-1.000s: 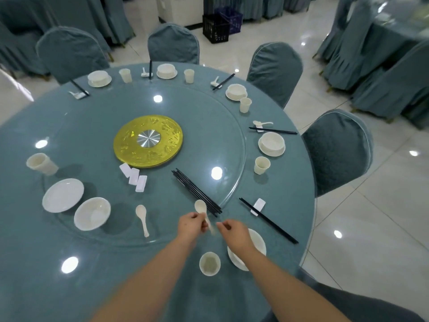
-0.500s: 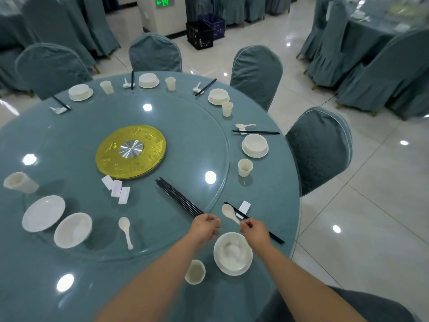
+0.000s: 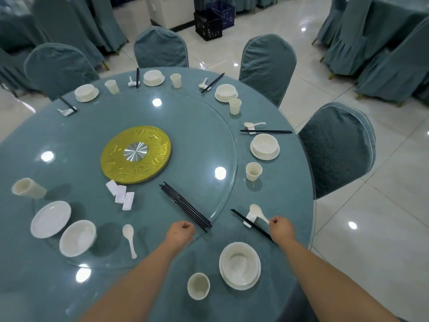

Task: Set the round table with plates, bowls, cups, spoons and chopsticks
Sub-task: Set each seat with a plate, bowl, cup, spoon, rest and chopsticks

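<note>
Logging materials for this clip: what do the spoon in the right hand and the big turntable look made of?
The white spoon held by the right hand: glossy, likely glazed ceramic or melamine. The clear round turntable: glass, since the tablecloth shows through and lamps reflect.

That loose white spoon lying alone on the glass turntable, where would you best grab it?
Pinch the spoon by its slim handle, the end nearest the person, coming from above. It lies flat with the bowl pointing away, and the handle is narrow enough for fingertips.
</note>
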`<state>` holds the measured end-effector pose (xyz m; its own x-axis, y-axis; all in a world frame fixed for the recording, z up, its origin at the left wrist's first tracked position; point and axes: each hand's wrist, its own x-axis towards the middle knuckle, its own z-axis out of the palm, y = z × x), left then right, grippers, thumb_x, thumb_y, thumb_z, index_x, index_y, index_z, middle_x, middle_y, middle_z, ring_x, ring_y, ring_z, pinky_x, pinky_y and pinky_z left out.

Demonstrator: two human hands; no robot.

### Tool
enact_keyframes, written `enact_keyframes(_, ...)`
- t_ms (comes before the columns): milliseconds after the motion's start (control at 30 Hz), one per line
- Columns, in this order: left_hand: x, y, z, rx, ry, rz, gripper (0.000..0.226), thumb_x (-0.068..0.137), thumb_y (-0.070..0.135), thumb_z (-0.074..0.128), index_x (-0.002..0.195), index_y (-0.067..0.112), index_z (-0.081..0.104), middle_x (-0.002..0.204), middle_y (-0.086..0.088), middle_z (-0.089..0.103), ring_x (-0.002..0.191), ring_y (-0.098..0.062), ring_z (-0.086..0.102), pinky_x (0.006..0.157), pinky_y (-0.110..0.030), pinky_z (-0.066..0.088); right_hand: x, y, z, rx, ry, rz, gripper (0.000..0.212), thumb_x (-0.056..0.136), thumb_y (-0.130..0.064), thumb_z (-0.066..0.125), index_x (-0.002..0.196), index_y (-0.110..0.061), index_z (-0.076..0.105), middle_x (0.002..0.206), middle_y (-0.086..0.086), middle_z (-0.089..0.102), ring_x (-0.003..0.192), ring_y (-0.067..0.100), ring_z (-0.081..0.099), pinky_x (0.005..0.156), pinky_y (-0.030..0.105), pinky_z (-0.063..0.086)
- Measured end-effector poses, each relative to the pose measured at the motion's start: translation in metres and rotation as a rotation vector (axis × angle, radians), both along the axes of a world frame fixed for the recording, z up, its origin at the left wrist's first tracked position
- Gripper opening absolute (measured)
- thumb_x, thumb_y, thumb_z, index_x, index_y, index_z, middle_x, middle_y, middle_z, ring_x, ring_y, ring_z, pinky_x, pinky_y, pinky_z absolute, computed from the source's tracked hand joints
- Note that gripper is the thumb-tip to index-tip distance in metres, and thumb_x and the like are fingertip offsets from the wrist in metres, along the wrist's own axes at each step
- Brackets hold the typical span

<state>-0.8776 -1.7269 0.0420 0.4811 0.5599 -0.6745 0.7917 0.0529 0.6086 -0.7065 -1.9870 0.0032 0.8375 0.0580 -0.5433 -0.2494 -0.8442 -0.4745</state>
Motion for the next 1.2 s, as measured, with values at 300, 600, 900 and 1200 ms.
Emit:
enact_keyframes(300,-0.01,0.03,-0.015,0.086,0.106,-0.078,0.026,0.093,0.006,0.049,0.069,0.015,0.055,0.084,-0.013,0.066,0.067,-0.02,0.06,0.055,-0.02,0.043,0.017,0.01,-0.025,-0.044,0.058,0.03,0.022,0.095,-0.007,0.048,0.095,0.001,0.069,0.1,0.021,0.068,0.092,0.033,0.063,0.078,0.034,0.048)
enact_keyframes(600,-0.013,0.031,-0.022,0.049,0.112,-0.023,0.021,0.092,0.003,0.048,0.079,0.015,0.059,0.086,-0.012,0.067,0.074,-0.021,0.061,0.059,-0.024,0.041,0.016,0.012,-0.029,-0.054,0.03,0.027,0.022,0.096,-0.011,0.048,0.098,-0.004,0.069,0.102,0.021,0.069,0.092,0.034,0.063,0.081,0.035,0.048)
enact_keyframes(900,-0.027,0.02,0.004,0.023,0.027,-0.015,0.015,0.094,0.006,0.047,0.086,0.013,0.058,0.092,-0.015,0.068,0.067,-0.02,0.059,0.054,-0.023,0.039,-0.01,0.017,0.006,0.018,-0.005,0.085,0.022,0.097,-0.016,0.052,0.109,-0.006,0.068,0.106,0.018,0.069,0.089,0.028,0.06,0.078,0.031,0.043)
enact_keyframes(1200,-0.072,-0.014,0.041,-0.048,-0.098,0.006,0.012,0.096,0.008,0.045,0.095,0.013,0.056,0.092,-0.007,0.063,0.06,-0.013,0.056,0.05,-0.021,0.036,-0.08,0.035,0.058,0.155,-0.029,0.14,0.024,0.097,-0.02,0.048,0.1,-0.007,0.067,0.086,0.021,0.069,0.077,0.03,0.062,0.071,0.037,0.048)
